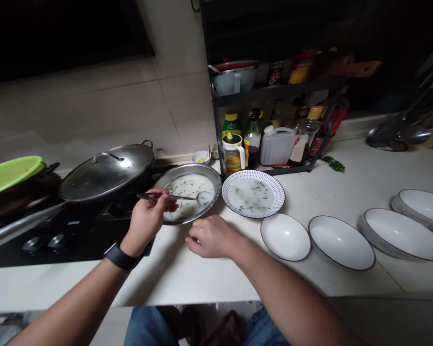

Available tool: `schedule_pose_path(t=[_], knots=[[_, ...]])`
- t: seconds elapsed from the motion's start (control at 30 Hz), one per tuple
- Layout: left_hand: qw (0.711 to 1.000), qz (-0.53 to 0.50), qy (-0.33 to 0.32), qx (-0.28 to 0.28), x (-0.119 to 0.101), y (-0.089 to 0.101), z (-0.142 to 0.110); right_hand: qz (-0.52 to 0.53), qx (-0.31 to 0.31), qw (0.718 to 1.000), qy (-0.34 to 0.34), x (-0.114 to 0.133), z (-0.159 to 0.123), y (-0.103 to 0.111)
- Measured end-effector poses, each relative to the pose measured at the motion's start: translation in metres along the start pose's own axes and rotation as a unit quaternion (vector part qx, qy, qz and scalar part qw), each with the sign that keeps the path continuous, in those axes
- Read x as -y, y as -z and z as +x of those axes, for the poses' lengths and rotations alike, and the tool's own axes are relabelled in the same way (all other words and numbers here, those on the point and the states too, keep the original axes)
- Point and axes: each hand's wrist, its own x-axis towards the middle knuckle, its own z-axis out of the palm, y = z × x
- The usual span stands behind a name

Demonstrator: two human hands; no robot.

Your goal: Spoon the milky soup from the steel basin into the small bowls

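My left hand (pixel 147 216), with a dark watch on the wrist, is closed around the handle of a metal spoon (pixel 184 197). The spoon's bowl is at the surface of a whitish, soupy liquid flecked with green, in a metal basin (pixel 218 185). My right hand (pixel 212 236) is curled shut just in front of the basin, and I see nothing in it. To the basin's right, a patterned plate (pixel 279 192) holds more of the whitish liquid with green bits. A small white bowl (pixel 286 238) lies nearest my right forearm.
White bowls (pixel 341 242) line the counter to the right. On the left, a lidded pan (pixel 108 175) and a pot under a green basket (pixel 12 174) sit on the black stove (pixel 82 245). Behind the plate stands a rack (pixel 263 93) of bottles. Green leaves (pixel 335 165) lie beside it.
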Motion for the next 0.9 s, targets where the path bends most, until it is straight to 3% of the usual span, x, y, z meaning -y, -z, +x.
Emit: schedule_pose_path(t=[0.23,0.57,0.9], knots=[[0.984,-0.135,0.097,-0.062,-0.006,0.005,0.011,-0.005,-0.001,1.000,0.006,-0.001,0.000,-0.002],[0.984,-0.143,0.073,-0.083,-0.034,0.007,0.027,0.002,-0.004,1.000,0.004,-0.001,-0.001,-0.001],[0.985,-0.164,0.038,-0.029,-0.071,-0.022,0.033,0.004,0.016,1.000,-0.005,0.000,0.001,0.002]])
